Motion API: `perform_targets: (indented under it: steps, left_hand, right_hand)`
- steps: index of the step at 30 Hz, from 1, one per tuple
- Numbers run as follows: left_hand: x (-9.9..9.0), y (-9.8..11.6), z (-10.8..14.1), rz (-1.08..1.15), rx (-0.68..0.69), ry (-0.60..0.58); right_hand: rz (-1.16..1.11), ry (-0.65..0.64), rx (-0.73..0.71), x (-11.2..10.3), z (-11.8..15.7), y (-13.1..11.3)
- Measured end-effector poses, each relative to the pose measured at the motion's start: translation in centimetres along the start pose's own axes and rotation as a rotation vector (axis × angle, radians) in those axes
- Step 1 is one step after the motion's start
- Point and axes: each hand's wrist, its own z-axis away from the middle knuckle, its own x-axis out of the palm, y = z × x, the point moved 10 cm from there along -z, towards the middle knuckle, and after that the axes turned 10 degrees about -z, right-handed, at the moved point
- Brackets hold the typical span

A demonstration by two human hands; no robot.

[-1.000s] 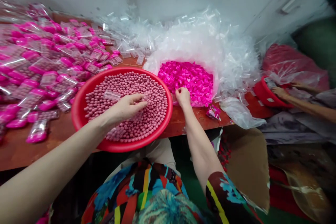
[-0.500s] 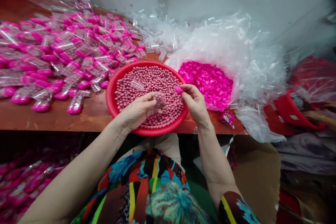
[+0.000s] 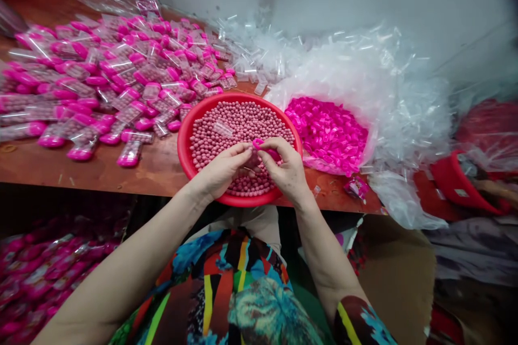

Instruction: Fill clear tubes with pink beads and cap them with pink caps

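Note:
Over a red basin (image 3: 185,146) of pinkish-brown round balls (image 3: 226,113), my two hands meet. My left hand (image 3: 224,170) is closed around a small clear plastic container (image 3: 253,160) with balls in it, mostly hidden by the fingers. Between thumb and fingers, my right hand (image 3: 285,167) pinches a bright pink cap (image 3: 258,143) right beside the container's end. Whether cap and container touch is hard to tell. An unfilled clear container (image 3: 223,129) lies on the balls in the basin.
Left on the table (image 3: 157,175) spreads a heap of filled pink-capped containers (image 3: 129,70). A bag of loose pink caps (image 3: 329,137) stands right of the basin, with clear empty containers (image 3: 421,102) behind. Another red basin (image 3: 465,183) sits far right.
My right hand has moved left with the pink cap, up to the container in my left hand. The view has shifted slightly, so the table things appear farther right.

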Motion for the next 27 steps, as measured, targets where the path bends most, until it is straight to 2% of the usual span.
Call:
perform_targets:
  steps: [6,11,16,22,27]
  left_hand:
    - [0.3,-0.1,0.1,-0.016,0.011,-0.015]
    - [0.3,0.0,0.1,-0.014,0.004,-0.005]
    - [-0.3,0.2,0.1,-0.021,0.007,0.065]
    - [-0.2,0.3,0.3,-0.037,0.024,0.057]
    - [-0.2,0.3,0.4,0.028,0.011,0.055]
  right_hand:
    - [-0.001,0.064,0.074,-0.5,0.1,0.8]
    - [0.015,-0.003,0.112,-0.3,0.2,1.5]
    - [-0.101,0.136,0.188,-2.1,0.5,2.4]
    - [-0.054,-0.070,0.239,-0.2,0.1,2.3]
    - [0.062,-0.072,0.107,-0.6,-0.2,1.4]
